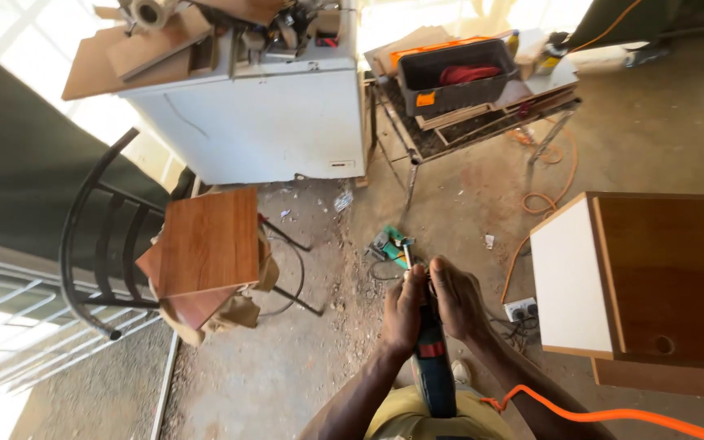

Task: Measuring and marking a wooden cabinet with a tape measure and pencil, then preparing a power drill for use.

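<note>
Your left hand point(403, 311) and right hand point(458, 297) are both closed around the blue drill point(432, 367), held up over the dirt floor point(287, 375), close to your body.

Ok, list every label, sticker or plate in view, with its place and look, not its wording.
Orange sticker: small rectangle on the dark crate's front.
Red label: small patch on the blue power tool both hands hold.
Pale plate: small rectangle low on the white chest front.
</note>
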